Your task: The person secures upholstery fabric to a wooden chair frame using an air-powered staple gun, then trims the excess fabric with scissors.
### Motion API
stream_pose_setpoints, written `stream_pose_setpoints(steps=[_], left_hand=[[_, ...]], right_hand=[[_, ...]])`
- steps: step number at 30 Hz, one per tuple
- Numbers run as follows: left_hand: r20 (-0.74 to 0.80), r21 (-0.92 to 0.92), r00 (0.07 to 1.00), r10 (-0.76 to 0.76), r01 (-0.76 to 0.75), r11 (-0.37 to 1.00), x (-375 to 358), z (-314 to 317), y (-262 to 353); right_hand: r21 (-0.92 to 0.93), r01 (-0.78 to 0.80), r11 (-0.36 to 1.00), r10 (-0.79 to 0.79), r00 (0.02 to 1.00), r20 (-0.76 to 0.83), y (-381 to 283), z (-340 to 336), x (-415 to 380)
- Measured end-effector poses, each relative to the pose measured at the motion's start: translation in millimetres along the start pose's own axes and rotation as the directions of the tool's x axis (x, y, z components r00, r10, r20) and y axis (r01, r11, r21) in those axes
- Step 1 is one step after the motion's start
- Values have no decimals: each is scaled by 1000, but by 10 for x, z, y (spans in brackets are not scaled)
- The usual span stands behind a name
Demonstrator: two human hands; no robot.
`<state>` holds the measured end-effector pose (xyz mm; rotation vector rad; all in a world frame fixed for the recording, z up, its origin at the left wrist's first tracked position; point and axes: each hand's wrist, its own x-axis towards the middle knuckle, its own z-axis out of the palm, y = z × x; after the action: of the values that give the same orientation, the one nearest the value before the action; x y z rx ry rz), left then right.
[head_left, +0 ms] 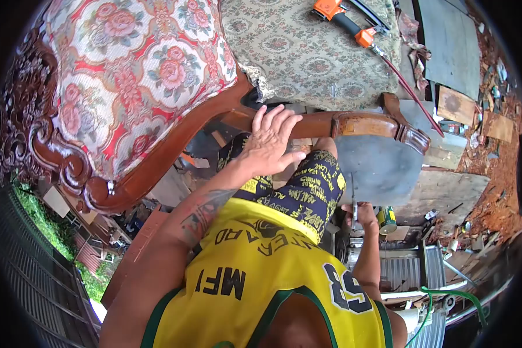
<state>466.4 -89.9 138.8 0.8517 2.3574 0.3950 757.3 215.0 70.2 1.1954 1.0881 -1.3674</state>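
i see my left hand (269,139) spread flat on the chair rail (330,124) running across mid-frame (right hand (359,211) lower right, gripping a thin tool (354,200)).

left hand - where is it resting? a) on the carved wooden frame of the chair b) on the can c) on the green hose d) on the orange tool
a: the left hand lies flat with fingers spread on the brown wooden frame of the chair, just below the floral seat cushion; the orange tool lies apart on top of that cushion, untouched.
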Motion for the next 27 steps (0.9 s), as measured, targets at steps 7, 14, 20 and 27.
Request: stream_pose_setpoints(steps=[7,14,20,27], left_hand=[[41,12,992,115,-116,993,-54,17,-141],[153,37,985,79,-85,996,33,88,-162],[151,57,987,48,-57,997,33,64,-115],[118,83,991,58,-68,994,-43,16,-129]], right_hand=[[586,195,787,41,930,-364,1519,2137,-340],[741,427,518,105,828,-551,1287,3320,-544],[680,459,571,4,828,-561,615,3886,-726],[620,456,638,-153,865,-478,392,4747,-727]])
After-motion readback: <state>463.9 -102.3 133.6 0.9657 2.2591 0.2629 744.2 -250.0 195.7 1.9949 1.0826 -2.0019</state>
